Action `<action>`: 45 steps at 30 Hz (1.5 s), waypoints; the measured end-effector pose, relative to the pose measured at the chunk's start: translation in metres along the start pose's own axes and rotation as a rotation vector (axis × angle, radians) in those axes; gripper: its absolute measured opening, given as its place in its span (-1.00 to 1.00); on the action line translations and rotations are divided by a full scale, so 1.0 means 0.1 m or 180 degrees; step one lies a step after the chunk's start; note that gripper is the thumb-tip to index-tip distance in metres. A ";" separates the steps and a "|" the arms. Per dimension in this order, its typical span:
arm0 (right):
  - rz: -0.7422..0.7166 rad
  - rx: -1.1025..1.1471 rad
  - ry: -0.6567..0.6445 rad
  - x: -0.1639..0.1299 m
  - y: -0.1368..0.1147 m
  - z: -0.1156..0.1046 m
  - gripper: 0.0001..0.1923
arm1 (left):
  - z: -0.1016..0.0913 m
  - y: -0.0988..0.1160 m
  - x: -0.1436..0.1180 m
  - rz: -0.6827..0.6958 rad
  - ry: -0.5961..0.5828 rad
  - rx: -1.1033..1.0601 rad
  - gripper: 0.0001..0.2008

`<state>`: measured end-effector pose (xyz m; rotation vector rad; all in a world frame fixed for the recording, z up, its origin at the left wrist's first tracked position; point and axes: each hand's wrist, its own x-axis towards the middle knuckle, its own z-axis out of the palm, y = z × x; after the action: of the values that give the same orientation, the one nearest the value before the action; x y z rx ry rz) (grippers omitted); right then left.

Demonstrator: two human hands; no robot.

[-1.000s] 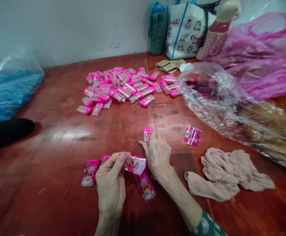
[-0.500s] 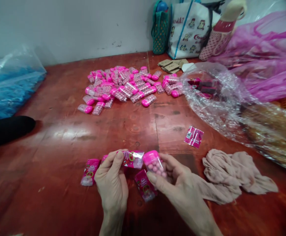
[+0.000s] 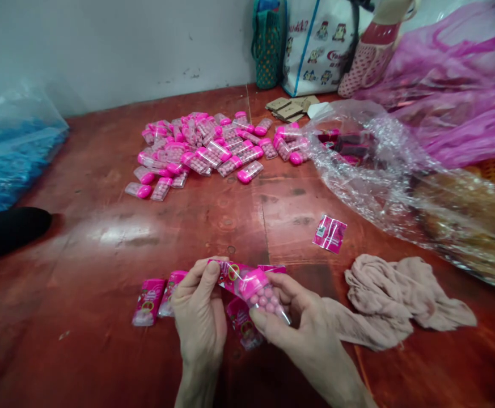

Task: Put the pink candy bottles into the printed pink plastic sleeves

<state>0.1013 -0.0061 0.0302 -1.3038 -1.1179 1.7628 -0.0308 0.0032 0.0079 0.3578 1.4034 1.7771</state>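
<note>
My left hand (image 3: 202, 306) is closed, pinching the left end of a pink printed sleeve (image 3: 229, 273) between thumb and fingers. My right hand (image 3: 298, 317) grips a clear candy box (image 3: 268, 300) with a pink cap and round pink candies inside. The box is tilted, and its capped end meets the sleeve's right end; whether the cap has entered it I cannot tell. Beneath my hands lies a sleeved box (image 3: 244, 324). Left of my left hand lie another sleeved box (image 3: 148, 302) and a third (image 3: 171, 292), partly hidden by that hand.
Many pink-capped candy boxes (image 3: 204, 144) are piled on the red wooden surface (image 3: 102, 272). At right are a flat pink wrapper (image 3: 330, 233), a beige cloth (image 3: 383, 294) and a clear plastic bag (image 3: 358, 187). A bag of blue items (image 3: 13, 158) stands left, above a black object (image 3: 13, 229).
The candy box and the sleeve have come together, the cap now at the sleeve's end. My left hand has shifted slightly right. The whole view has moved a little.
</note>
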 end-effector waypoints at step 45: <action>-0.1073 -0.0688 0.0495 0.03 0.26 -0.09 -0.62 | 0.26 -0.08 -0.20 -0.1654 -0.1179 -0.0059 -0.77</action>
<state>0.1091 -0.0122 0.0041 -1.2645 -1.3757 1.3028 0.0020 0.0061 0.0149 0.2640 1.0903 1.2253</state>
